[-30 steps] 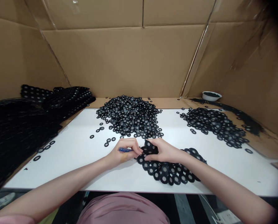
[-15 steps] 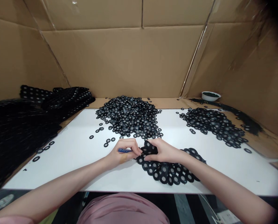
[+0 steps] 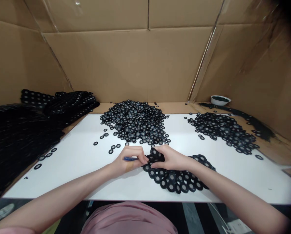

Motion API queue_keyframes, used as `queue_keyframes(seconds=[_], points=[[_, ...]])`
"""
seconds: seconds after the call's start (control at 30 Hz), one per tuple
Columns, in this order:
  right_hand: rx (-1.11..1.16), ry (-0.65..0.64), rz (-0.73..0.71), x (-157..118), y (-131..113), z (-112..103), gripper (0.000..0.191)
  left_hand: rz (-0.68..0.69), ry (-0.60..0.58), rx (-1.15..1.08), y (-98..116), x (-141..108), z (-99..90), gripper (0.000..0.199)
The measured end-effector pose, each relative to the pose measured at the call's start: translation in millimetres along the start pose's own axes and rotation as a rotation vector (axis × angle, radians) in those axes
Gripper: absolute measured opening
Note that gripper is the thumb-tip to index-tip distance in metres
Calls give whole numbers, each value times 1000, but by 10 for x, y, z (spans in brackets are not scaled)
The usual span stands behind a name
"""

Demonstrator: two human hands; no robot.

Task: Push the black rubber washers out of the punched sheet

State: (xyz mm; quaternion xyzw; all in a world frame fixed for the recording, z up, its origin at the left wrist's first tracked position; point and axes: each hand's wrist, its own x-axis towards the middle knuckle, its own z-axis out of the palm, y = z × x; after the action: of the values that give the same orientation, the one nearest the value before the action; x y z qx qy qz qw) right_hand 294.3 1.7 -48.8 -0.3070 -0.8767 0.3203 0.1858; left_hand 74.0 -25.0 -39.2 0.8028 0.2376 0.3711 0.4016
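My left hand (image 3: 129,157) is closed around a slim tool with a blue handle (image 3: 130,159); its working tip is hidden at the fingertips. Those fingertips meet the left edge of a black piece of joined rings with pale round centres (image 3: 172,177). My right hand (image 3: 171,157) grips a folded-up part of this piece between thumb and fingers. The rest of the piece lies on the white tabletop, partly under my right wrist and forearm.
A big heap of loose black rings (image 3: 135,120) sits behind my hands, a smaller ring heap (image 3: 223,131) at right. Dark strands (image 3: 253,123) lie near a white bowl (image 3: 220,100). Black strands (image 3: 20,136) and folded dotted fabric (image 3: 69,102) fill the left. Cardboard walls (image 3: 126,61) surround the table.
Both hands stay in nearly the same place. The blue handle in my left hand has tilted and turned slightly; the ring piece has barely shifted.
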Motion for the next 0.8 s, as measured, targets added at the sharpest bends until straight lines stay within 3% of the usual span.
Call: queue_keyframes(seconds=[0.47, 0.8], points=[[-3, 5, -1, 3, 7, -7, 29, -17, 3, 4, -22, -11, -4, 21], [65, -2, -81, -9, -7, -24, 23, -12, 15, 14, -15, -12, -8, 22]])
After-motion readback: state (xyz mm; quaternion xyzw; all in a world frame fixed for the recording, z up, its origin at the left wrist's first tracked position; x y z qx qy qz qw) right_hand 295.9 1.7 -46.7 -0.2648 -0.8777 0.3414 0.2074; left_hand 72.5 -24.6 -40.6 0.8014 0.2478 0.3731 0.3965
